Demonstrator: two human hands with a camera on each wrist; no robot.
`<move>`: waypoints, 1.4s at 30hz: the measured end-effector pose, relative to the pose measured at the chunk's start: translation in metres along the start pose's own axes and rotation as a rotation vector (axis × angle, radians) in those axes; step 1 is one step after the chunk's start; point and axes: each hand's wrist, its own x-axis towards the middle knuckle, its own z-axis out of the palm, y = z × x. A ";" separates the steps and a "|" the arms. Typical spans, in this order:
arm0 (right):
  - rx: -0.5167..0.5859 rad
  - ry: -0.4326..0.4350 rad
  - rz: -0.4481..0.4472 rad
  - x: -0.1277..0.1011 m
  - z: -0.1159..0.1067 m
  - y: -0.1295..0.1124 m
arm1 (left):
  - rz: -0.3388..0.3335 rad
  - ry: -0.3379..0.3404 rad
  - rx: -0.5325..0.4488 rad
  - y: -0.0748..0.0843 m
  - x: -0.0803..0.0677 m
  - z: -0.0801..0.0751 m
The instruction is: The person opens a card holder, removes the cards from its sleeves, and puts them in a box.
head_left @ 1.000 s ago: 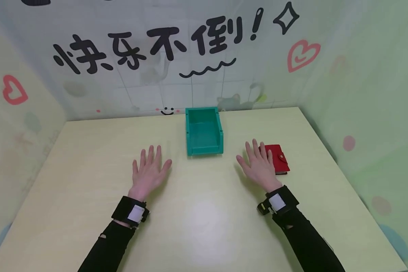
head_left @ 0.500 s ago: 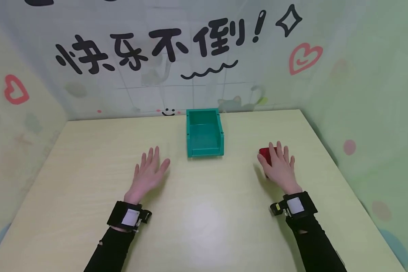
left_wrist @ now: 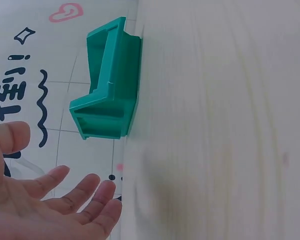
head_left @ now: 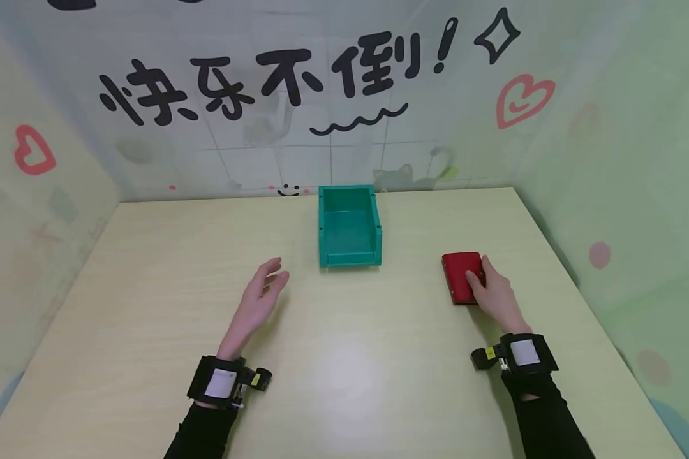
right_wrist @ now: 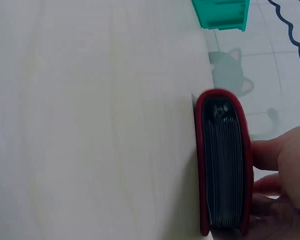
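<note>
A small red card holder (head_left: 458, 274) lies on the right part of the table. In the right wrist view its open edge shows a stack of thin dark sleeves between the covers of the card holder (right_wrist: 223, 165). My right hand (head_left: 501, 298) grips its right side, thumb over the top cover; the other fingers are partly hidden. Left of centre, my left hand (head_left: 256, 299) hovers over the table, turned on its side with fingers loosely bent. Nothing is in its palm, as the left wrist view of that hand (left_wrist: 65, 205) shows.
A teal open-front plastic bin (head_left: 350, 260) stands at the back middle of the pale wooden table (head_left: 344, 357), between the two hands. Behind it rises a printed fabric backdrop (head_left: 218, 159), with green-tinted side panels left and right.
My right hand has moved right across the card holder and now grips its right side, its fingers no longer spread. The left hand has rolled from palm down onto its side.
</note>
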 end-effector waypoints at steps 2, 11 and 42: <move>-0.020 0.044 -0.005 -0.001 -0.001 0.001 | 0.000 0.010 -0.056 0.000 -0.001 0.002; -0.014 0.191 -0.030 -0.005 0.002 -0.006 | -0.048 0.044 -0.159 -0.004 -0.002 0.011; 0.280 -0.089 -0.241 -0.026 0.095 -0.086 | -0.048 -0.341 -0.182 -0.006 -0.008 0.063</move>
